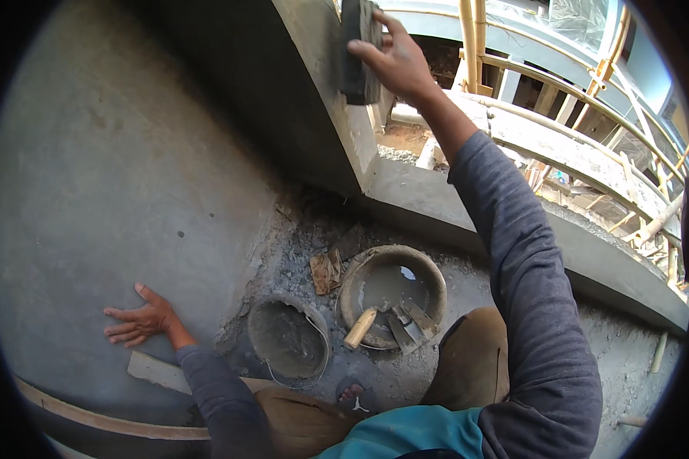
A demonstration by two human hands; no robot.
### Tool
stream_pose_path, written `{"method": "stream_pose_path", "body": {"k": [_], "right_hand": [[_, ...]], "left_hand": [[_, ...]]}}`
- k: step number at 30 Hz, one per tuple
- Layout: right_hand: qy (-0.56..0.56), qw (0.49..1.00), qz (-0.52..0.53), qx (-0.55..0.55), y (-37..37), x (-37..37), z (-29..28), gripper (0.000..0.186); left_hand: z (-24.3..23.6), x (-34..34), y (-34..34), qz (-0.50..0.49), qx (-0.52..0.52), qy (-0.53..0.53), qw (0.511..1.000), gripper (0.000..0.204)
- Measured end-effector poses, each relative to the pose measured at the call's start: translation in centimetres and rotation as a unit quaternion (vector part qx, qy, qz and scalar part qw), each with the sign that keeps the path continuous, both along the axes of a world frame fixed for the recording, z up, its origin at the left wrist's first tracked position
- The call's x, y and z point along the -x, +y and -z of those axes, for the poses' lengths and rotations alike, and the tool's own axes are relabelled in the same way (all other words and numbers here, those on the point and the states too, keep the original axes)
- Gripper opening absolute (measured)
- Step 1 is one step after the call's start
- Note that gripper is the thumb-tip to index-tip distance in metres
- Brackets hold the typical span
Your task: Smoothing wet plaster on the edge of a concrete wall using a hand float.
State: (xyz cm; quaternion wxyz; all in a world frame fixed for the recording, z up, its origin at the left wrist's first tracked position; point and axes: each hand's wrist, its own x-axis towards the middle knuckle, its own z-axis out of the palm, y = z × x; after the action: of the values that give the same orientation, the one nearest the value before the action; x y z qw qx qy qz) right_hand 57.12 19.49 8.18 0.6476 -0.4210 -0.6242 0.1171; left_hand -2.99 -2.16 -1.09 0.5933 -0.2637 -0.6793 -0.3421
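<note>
High at the top, my right hand (pixel 390 57) grips a dark rectangular float or block (pixel 357 53) against the edge of a grey plastered column (pixel 315 69). My left hand (pixel 139 320) lies with fingers spread on the smooth grey plastered wall (pixel 115 191) at the left. Below, a round basin (pixel 352 275) holds grey slurry, with a wooden-handled trowel (pixel 360 329) and another metal tool (pixel 409 325) across its near rim. A worn grey bucket (pixel 287 338) with wet residue stands left of it.
Rubble and a broken piece (pixel 325 271) lie in the corner. Boards (pixel 161 371) lie at lower left, near my legs. A low concrete ledge (pixel 597 260) runs along the right, with bamboo scaffolding (pixel 559 73) beyond it and a drop below. My sandalled foot is beside the bucket.
</note>
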Motion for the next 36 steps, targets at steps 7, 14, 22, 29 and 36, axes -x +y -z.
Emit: {"method": "stream_pose_path", "body": {"k": [7, 14, 22, 29, 36], "right_hand": [[-0.078, 0.987, -0.032, -0.133, -1.9, 3.9, -5.9, 0.076], [-0.079, 0.966, 0.072, 0.234, -2.7, 1.3, 10.9, 0.091], [-0.018, 0.998, -0.053, 0.03, -5.4, 4.3, -4.9, 0.081], [-0.027, 0.999, 0.005, 0.036, -3.2, 4.6, 4.0, 0.085], [0.024, 0.982, 0.015, 0.188, -4.8, 2.9, 14.0, 0.089]], "left_hand": [[-0.2, 1.0, -0.7, -0.004, -0.009, 0.001, 1.0, 0.103], [0.2, 1.1, -0.4, -0.007, -0.001, 0.005, 1.0, 0.104], [-0.2, 1.7, -1.3, -0.003, -0.005, -0.003, 1.0, 0.106], [-0.2, 1.0, -0.8, 0.014, 0.002, -0.024, 1.0, 0.108], [-0.1, 0.9, -0.6, 0.02, 0.01, -0.026, 0.999, 0.108]]}}
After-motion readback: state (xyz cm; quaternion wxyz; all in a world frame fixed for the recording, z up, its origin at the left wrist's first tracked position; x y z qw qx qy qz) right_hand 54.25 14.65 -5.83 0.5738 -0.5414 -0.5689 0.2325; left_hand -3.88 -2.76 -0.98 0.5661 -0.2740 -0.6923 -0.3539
